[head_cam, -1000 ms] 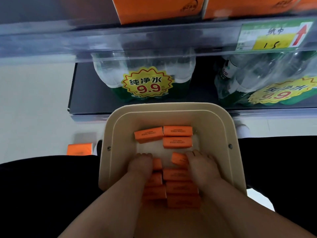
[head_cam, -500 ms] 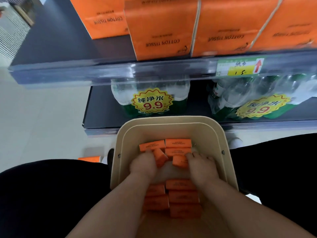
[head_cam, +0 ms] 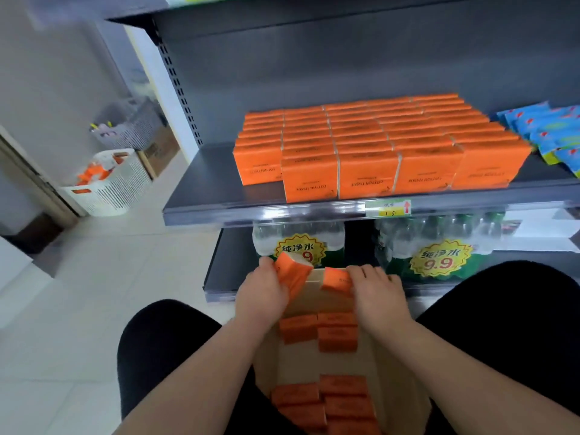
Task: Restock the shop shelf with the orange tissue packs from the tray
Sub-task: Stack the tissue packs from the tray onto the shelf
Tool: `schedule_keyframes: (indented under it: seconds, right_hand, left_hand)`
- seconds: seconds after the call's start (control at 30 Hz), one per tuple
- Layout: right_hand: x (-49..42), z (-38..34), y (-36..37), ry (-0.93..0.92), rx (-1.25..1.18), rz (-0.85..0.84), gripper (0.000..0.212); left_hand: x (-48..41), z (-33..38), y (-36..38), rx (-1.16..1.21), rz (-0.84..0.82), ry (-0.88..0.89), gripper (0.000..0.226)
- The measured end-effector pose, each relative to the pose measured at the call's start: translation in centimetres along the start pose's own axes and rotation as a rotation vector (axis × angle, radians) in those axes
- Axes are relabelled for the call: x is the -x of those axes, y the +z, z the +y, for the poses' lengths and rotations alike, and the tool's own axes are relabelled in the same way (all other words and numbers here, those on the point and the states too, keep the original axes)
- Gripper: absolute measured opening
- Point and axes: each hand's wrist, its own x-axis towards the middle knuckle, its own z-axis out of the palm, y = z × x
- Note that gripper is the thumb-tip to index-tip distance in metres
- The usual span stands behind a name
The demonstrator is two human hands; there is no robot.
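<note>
Orange tissue packs are the whole story. One pack [head_cam: 293,271] sits tilted in the left hand [head_cam: 262,293], fingers curled round its end. A second pack [head_cam: 337,279] is under the right hand [head_cam: 379,293], whose fingers lie side by side, hooked over its top edge. Both are held just above the far rim of the beige tray [head_cam: 301,362], lower centre of the frame, which sits between the person's black-clad knees [head_cam: 163,356]. One pack per hand looks like a way to halve the trips. Gripping near the ends probably leaves the long faces free to slide in against neighbours. More loose packs [head_cam: 317,331] lie flat in the tray, so plenty is left to do.

Destination is the grey shelf [head_cam: 216,189] mid-frame, carrying a tight block of stocked packs [head_cam: 364,146]. Its front row runs right up to the clear price rail [head_cam: 282,211], so the obvious free spot is the bare strip at the block's left. That rail lip is the thing to clear on the way up. Below it, shrink-wrapped water bottles [head_cam: 332,233] with yellow 9.9 stickers sit just behind the hands. Blue packets [head_cam: 549,130] crowd the right edge. A white basket [head_cam: 110,183] stands on the floor at the left, well apart.
</note>
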Motion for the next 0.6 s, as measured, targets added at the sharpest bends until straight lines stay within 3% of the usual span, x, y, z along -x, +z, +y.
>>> schedule_keyframes:
  seconds: [0.37,0.6]
  right_hand:
    - [-4.9,-1.2,-13.5,-0.089,-0.047,0.489,0.055]
    - [-11.7,-1.3,-18.2,-0.079,0.051,0.552,0.050]
  left_hand:
    - [-5.1,4.1,-12.1,-0.088,0.260,0.069,0.025]
    - [-10.2,4.2,-15.1,-0.307,0.245,0.000,0.024]
